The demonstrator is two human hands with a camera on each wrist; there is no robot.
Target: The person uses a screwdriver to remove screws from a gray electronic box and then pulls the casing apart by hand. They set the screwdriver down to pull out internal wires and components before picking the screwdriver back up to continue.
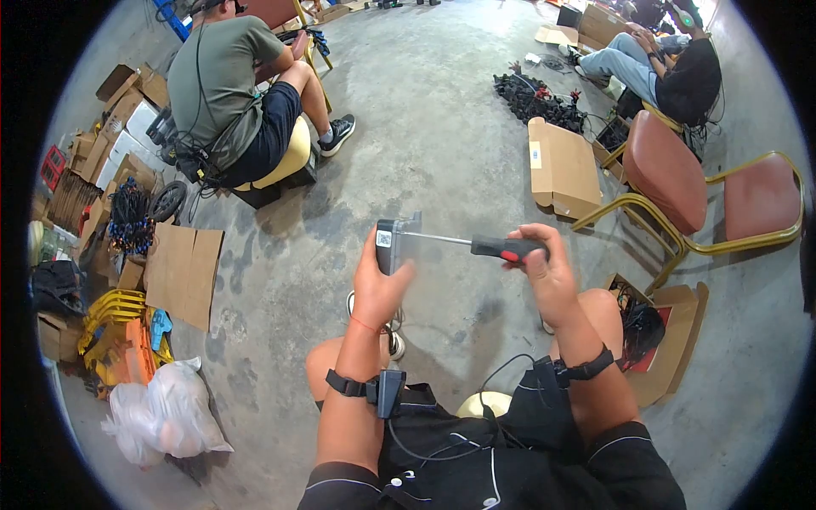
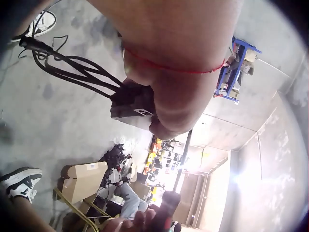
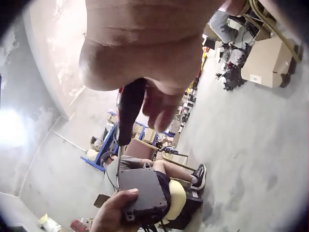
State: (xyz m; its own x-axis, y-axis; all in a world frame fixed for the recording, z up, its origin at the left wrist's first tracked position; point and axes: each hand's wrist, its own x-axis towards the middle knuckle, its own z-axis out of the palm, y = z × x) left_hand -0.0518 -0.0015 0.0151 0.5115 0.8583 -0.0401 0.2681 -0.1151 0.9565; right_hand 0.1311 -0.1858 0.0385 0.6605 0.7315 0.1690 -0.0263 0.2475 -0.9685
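My left hand [image 1: 376,293] grips a small dark square box [image 1: 396,243] with a white code label on its side. In the right wrist view the flat grey face of this box [image 3: 145,189] has screw tabs at its corners, and my left thumb presses on it. Black cables [image 2: 79,72] hang from the box in the left wrist view. My right hand [image 1: 548,270] holds a screwdriver [image 1: 497,246] by its black and red handle. Its long metal shaft lies level in the head view, the tip right at the box's upper edge.
Two seated people [image 1: 225,102] are at the back left and back right. Brown chairs [image 1: 671,174] and a cardboard box [image 1: 563,167] stand to the right. An open carton [image 1: 676,340] with cables sits by my right knee. White plastic bags [image 1: 183,404] and flat cardboard [image 1: 183,272] lie left.
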